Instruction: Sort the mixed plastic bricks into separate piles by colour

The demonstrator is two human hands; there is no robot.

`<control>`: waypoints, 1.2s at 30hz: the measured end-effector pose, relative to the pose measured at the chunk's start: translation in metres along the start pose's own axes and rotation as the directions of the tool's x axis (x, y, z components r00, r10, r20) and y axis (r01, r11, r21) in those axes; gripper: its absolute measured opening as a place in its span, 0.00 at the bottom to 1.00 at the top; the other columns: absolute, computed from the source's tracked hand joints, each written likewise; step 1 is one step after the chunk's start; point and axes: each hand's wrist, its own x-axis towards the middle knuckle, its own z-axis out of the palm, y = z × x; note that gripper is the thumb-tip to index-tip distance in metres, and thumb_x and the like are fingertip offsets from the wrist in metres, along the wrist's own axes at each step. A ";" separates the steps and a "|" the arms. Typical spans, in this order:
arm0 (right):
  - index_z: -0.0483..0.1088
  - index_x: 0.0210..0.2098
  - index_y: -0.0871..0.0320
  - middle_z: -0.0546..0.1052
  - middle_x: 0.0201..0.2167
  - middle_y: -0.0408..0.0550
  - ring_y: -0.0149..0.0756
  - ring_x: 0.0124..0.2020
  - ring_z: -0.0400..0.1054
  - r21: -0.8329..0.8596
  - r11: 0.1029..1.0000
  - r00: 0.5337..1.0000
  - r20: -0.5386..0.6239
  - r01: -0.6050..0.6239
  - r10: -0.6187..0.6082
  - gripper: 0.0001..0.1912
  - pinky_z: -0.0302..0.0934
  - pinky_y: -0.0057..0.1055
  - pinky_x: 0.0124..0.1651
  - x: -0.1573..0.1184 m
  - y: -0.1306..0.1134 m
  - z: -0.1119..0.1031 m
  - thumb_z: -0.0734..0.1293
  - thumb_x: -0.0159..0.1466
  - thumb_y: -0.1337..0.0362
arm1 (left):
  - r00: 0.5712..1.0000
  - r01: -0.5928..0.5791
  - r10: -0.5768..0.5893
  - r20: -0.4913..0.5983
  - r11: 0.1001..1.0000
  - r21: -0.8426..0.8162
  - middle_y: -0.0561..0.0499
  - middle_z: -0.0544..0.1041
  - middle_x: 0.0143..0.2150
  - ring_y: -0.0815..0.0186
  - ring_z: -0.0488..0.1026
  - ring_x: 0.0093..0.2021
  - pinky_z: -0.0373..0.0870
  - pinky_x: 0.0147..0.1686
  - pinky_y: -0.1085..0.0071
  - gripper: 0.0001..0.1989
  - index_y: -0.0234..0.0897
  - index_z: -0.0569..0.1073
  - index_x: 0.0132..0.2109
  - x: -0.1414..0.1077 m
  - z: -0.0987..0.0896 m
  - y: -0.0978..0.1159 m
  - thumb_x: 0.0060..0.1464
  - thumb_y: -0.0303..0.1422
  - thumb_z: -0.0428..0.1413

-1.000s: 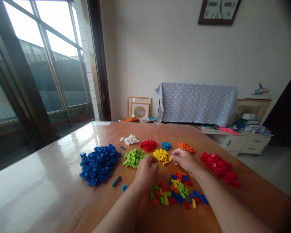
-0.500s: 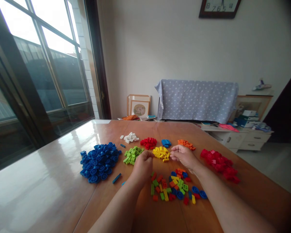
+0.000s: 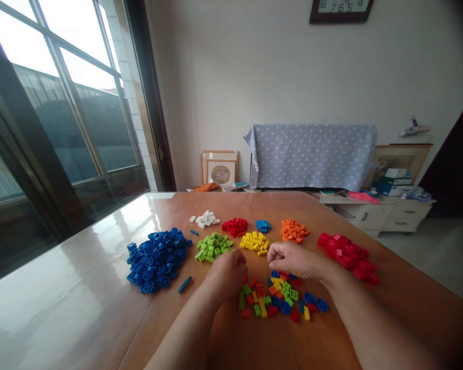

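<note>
My left hand (image 3: pixel 229 270) is closed just above the left side of a mixed heap of toy bricks (image 3: pixel 262 303). Its fingertips are turned away, so anything in them is hidden. On the other side, my right hand (image 3: pixel 289 258) has its fingers curled together over the heap's far edge; I cannot make out anything between them. Beyond the hands lies a pile of yellow bricks (image 3: pixel 255 242), apart from both. Lime green bricks (image 3: pixel 213 246) are piled close to my left hand, and orange bricks (image 3: pixel 294 231) lie behind my right hand.
A large pile of blue round pieces (image 3: pixel 158 259) is at the left. Red pieces (image 3: pixel 349 257) spread at the right. White bricks (image 3: pixel 206 219), small red bricks (image 3: pixel 234 226) and blue bricks (image 3: pixel 263 226) line the back of the wooden table (image 3: pixel 81 298).
Both hands have drawn back from the yellow pile toward me, over the mixed heap. The right fingers have curled in more. The view has shifted slightly.
</note>
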 end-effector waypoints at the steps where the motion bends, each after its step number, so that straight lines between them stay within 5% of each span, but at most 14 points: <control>1: 0.71 0.33 0.59 0.69 0.23 0.38 0.28 0.25 0.61 -0.024 1.000 1.000 0.003 0.019 -0.018 0.06 0.52 0.23 0.26 0.000 -0.001 0.004 0.68 0.56 0.65 | 1.000 -0.013 0.013 0.019 1.000 0.009 0.52 0.76 0.32 0.66 0.69 0.31 0.54 0.27 0.74 0.11 0.38 0.75 0.37 -0.001 0.001 -0.001 0.46 0.26 0.53; 6: 0.74 0.37 0.58 0.70 0.23 0.38 0.28 0.25 0.60 -0.126 0.989 0.997 0.024 0.073 -0.071 0.09 0.50 0.23 0.26 0.001 -0.010 0.024 0.69 0.55 0.65 | 0.990 -0.142 0.142 0.007 0.986 0.082 0.50 0.75 0.36 0.67 0.68 0.33 0.56 0.29 0.74 0.05 0.38 0.75 0.34 -0.001 0.009 -0.008 0.47 0.31 0.57; 13: 0.78 0.33 0.54 0.73 0.26 0.41 0.30 0.28 0.64 -0.378 0.903 0.979 0.052 0.204 -0.199 0.08 0.51 0.25 0.29 0.001 -0.024 0.036 0.68 0.53 0.66 | 0.986 -0.165 0.161 0.043 0.979 0.119 0.49 0.73 0.35 0.66 0.69 0.34 0.57 0.30 0.73 0.02 0.37 0.74 0.30 -0.002 0.007 -0.004 0.46 0.28 0.57; 24: 0.74 0.29 0.57 0.77 0.29 0.42 0.31 0.31 0.67 -0.334 0.920 0.979 0.047 0.204 -0.200 0.04 0.55 0.24 0.32 0.004 -0.022 0.035 0.66 0.53 0.69 | 0.989 -0.147 0.147 -0.003 0.987 0.068 0.51 0.73 0.35 0.67 0.67 0.34 0.56 0.31 0.74 0.07 0.37 0.72 0.31 -0.003 0.007 -0.004 0.44 0.22 0.54; 32: 0.70 0.31 0.58 0.72 0.26 0.40 0.30 0.29 0.65 -0.108 0.985 0.980 -0.134 0.135 -0.149 0.03 0.55 0.24 0.29 0.006 -0.007 0.012 0.66 0.58 0.65 | 0.991 -0.105 0.093 -0.096 0.986 -0.131 0.52 0.73 0.33 0.69 0.67 0.33 0.58 0.31 0.76 0.07 0.36 0.73 0.35 0.005 0.009 0.001 0.48 0.24 0.53; 36: 0.70 0.34 0.58 0.73 0.28 0.41 0.31 0.31 0.65 0.031 0.993 0.912 -0.400 0.118 -0.096 0.08 0.58 0.26 0.33 0.014 0.017 -0.018 0.69 0.56 0.61 | 0.996 -0.077 0.059 -0.071 0.957 -0.281 0.54 0.72 0.28 0.70 0.66 0.28 0.58 0.27 0.76 0.06 0.36 0.74 0.36 0.010 0.014 -0.002 0.51 0.27 0.53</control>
